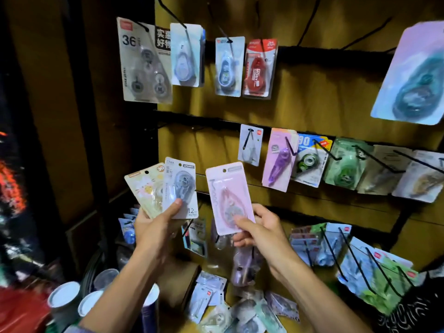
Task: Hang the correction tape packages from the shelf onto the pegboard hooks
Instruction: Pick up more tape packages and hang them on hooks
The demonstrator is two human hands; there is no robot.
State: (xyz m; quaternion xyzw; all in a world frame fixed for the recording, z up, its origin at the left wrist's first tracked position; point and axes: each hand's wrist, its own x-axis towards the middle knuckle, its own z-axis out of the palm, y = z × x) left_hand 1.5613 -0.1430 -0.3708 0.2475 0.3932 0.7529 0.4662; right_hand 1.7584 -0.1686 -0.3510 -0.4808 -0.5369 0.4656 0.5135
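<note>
My left hand [156, 224] grips two correction tape packages fanned out: a yellow one [146, 188] behind and a white one [180, 186] in front, thumb on the white one. My right hand [259, 228] pinches the lower edge of a pink package [228, 195], held upright in front of the wooden pegboard [312, 97]. Black hooks [310, 20] stick out of the board; some in the top row are bare. More loose packages [240, 311] lie on the shelf below my hands.
Hung packages fill the top left [185, 54] and the middle row [310, 159]; lower-right hooks [374, 280] also carry several. A large blurred package [413, 75] hangs close at the upper right. Round cans [64, 296] stand at the lower left beside a cardboard box [177, 282].
</note>
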